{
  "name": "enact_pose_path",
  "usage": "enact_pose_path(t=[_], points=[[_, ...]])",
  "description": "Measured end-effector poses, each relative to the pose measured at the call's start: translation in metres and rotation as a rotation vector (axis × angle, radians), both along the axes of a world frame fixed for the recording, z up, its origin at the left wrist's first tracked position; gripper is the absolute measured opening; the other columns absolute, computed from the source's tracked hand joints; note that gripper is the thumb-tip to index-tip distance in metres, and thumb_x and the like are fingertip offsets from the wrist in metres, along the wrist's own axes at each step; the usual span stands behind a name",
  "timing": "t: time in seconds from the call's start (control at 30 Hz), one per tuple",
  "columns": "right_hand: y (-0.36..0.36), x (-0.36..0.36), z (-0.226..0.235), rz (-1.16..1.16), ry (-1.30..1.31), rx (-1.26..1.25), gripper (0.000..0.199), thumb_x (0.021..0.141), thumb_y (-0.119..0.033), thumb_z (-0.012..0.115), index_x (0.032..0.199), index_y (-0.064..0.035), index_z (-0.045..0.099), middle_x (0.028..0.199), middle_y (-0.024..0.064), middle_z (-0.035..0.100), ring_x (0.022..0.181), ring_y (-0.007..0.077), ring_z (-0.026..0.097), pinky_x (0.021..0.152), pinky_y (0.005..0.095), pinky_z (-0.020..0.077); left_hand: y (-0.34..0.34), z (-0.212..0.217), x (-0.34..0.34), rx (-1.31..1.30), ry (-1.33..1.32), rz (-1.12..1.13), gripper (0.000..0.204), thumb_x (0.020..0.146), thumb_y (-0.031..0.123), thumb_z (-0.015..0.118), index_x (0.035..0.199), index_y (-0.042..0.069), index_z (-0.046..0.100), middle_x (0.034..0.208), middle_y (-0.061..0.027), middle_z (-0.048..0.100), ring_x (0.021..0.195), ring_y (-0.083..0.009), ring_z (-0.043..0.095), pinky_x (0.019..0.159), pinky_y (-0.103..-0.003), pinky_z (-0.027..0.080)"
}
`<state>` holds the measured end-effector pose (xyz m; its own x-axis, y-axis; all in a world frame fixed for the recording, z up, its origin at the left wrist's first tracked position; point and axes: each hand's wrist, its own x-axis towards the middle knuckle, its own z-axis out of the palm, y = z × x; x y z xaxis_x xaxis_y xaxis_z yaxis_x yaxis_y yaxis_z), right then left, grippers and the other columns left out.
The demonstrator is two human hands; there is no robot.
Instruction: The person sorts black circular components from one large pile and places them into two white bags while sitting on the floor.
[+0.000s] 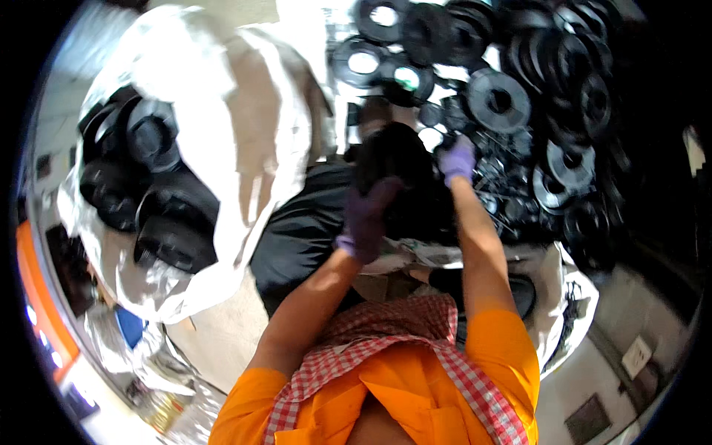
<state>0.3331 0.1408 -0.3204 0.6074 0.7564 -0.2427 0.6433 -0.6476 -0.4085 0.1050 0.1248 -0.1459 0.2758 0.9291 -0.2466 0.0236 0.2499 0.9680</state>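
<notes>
My left hand, in a purple glove, is closed on the near side of a dark black plastic piece in front of me. Blur and shadow hide its exact shape. My right hand, gloved in the same purple, reaches a little farther out to the right. Its fingers are curled at the edge of the black plastic parts, and what they hold, if anything, I cannot make out. Beyond both hands spreads a heap of black ring-shaped discs, one of them a grey-black disc with a central hole.
A large white woven sack stands open at the left, with several black spool-like parts inside. Another white sack lies at the lower right. Small black plastic pieces lie right of my right hand. An orange strip edges the far left.
</notes>
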Motion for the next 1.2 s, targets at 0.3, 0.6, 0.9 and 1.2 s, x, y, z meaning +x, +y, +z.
enact_pose_path(t=[0.3,0.6,0.9,1.2], points=[[-0.101,-0.019,0.084,0.093,0.353,0.545,0.021,0.082,-0.014,0.066,0.093,0.0012,0.055,0.102,0.0069,0.054,0.084,0.0154,0.047,0.089,0.0307,0.0405,-0.019,-0.011,0.010,-0.196,0.044,0.023,0.066,0.070,0.025,0.078,0.126,0.003,0.050,0.108,-0.0061,0.061,0.096,-0.0163,0.056,0.087,-0.031,0.045],[-0.117,-0.100,0.266,1.068,0.088,0.681,0.040,0.068,-0.016,0.066,0.103,0.0000,0.056,0.109,0.0223,0.055,0.098,0.0420,0.054,0.089,0.0450,0.0436,-0.031,0.030,-0.046,-0.081,-0.136,-0.634,0.052,0.077,0.019,0.073,0.124,0.006,0.054,0.101,-0.0051,0.064,0.091,-0.0108,0.057,0.084,-0.029,0.046],[-0.147,-0.139,0.246,-0.131,1.222,0.440,0.046,0.095,-0.042,0.044,0.123,-0.0055,0.046,0.100,0.0050,0.057,0.087,0.0125,0.054,0.076,0.0267,0.0455,-0.116,0.064,-0.048,0.054,-0.081,-0.285,0.074,0.074,0.009,0.072,0.138,0.007,0.034,0.102,-0.0055,0.059,0.092,-0.0164,0.056,0.085,-0.034,0.047],[-0.183,-0.105,0.224,0.662,0.291,0.491,0.059,0.077,-0.019,0.067,0.129,-0.0039,0.042,0.123,0.0214,0.050,0.112,0.0367,0.052,0.093,0.0394,0.0439,-0.118,0.051,-0.056,-0.274,-0.195,-0.462,0.080,0.074,0.011,0.071,0.142,0.005,0.029,0.110,-0.0094,0.063,0.101,-0.0211,0.060,0.086,-0.035,0.048]])
